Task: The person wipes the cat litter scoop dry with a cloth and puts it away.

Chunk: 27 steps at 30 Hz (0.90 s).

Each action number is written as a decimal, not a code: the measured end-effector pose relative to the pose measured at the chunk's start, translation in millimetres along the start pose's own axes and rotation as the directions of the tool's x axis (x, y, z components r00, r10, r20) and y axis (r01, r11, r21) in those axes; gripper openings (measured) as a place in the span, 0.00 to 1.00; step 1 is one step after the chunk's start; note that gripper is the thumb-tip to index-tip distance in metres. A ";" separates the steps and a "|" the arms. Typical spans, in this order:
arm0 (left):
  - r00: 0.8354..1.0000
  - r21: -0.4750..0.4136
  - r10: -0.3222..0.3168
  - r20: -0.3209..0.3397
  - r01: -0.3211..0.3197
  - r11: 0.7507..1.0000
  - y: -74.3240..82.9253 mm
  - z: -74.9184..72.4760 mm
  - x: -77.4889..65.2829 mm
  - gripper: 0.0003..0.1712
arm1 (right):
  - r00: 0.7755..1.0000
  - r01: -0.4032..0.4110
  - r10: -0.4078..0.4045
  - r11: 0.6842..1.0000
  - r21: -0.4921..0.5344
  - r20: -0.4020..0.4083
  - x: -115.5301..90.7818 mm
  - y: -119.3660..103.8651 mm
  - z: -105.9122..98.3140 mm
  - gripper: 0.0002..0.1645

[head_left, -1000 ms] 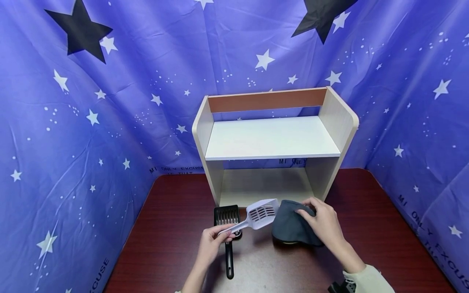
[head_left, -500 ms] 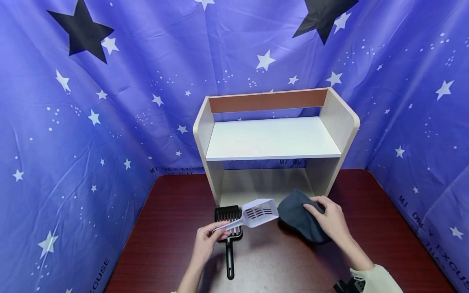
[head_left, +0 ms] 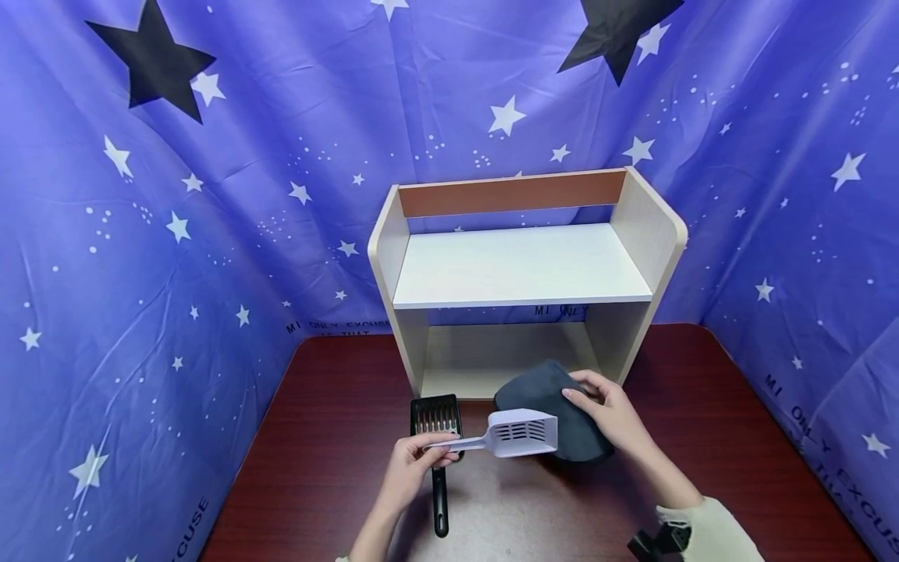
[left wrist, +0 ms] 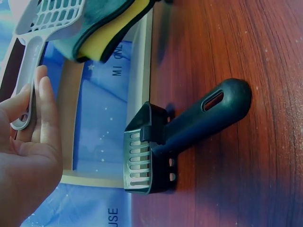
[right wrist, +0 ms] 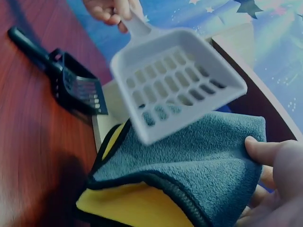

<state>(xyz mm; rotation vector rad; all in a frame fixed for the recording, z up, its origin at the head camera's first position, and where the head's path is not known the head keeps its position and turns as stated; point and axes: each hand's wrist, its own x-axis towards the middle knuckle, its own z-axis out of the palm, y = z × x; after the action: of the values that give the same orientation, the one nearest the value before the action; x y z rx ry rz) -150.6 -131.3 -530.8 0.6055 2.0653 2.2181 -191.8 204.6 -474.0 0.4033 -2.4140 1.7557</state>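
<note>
My left hand (head_left: 414, 468) pinches the handle of a pale slotted litter scoop (head_left: 523, 434), held above the table with its basket pointing right. My right hand (head_left: 609, 414) grips a folded cloth (head_left: 555, 398), dark grey-green outside with a yellow underside and black edging, by its right side. In the right wrist view the scoop (right wrist: 177, 78) hangs close over the cloth (right wrist: 189, 161), its slots partly overlapping it. A black litter scoop (head_left: 439, 507) lies on the table below my left hand, its handle toward me; my left fingers cover part of it in the head view.
A two-tier shelf unit (head_left: 523, 265) with a white upper board stands at the back of the dark red wooden table (head_left: 337, 453). Behind and on both sides hangs a blue curtain (head_left: 281, 156) with stars. The black scoop sits just in front of the shelf's left foot.
The cloth first shifted right, then came back left behind the pale scoop. The scoop has dropped slightly and its basket has turned. The black scoop and shelf have stayed put.
</note>
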 end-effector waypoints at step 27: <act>0.984 0.032 -0.058 -0.169 0.064 0.997 1.4 10.1 9.3 0.12 | 0.939 0.069 -0.086 0.996 0.061 0.332 5.6 -8.9 22.4 0.20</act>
<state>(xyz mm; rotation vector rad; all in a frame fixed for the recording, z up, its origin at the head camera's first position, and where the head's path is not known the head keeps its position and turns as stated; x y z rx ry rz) -155.7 -119.1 -526.8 0.3620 2.1746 2.2734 -193.4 180.0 -471.5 0.8552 -2.5318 1.8429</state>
